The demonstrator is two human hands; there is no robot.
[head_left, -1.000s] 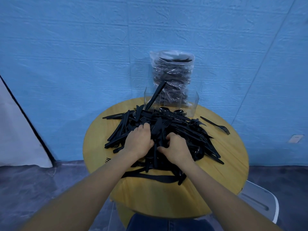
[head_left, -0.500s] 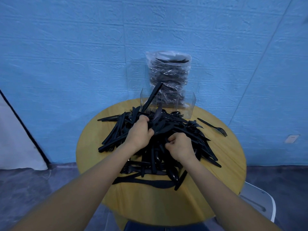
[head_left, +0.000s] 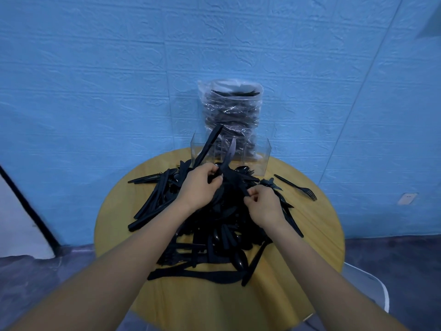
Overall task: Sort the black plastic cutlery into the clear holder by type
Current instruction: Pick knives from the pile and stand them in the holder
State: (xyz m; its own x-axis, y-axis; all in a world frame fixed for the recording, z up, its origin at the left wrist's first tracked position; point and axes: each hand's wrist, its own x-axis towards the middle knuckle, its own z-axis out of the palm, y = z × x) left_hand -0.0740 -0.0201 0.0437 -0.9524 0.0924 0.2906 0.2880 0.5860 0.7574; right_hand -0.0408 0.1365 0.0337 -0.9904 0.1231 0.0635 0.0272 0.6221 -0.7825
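A large pile of black plastic cutlery (head_left: 222,232) covers the middle of the round wooden table (head_left: 310,235). The clear holder (head_left: 262,156) stands at the table's far edge with one black knife (head_left: 210,144) leaning in its left part. My left hand (head_left: 200,185) grips a black knife (head_left: 229,154) whose blade points up toward the holder. My right hand (head_left: 262,204) is curled over the pile and pinches a black piece; which kind I cannot tell.
A clear plastic bag (head_left: 231,115) full of more black cutlery stands behind the holder against the blue wall. A single fork (head_left: 296,187) lies apart at the table's right. A white chair (head_left: 367,290) shows at the lower right.
Both hands have moved farther from me, up the pile toward the holder. My left hand has lifted a knife so its blade now stands up in front of the holder.
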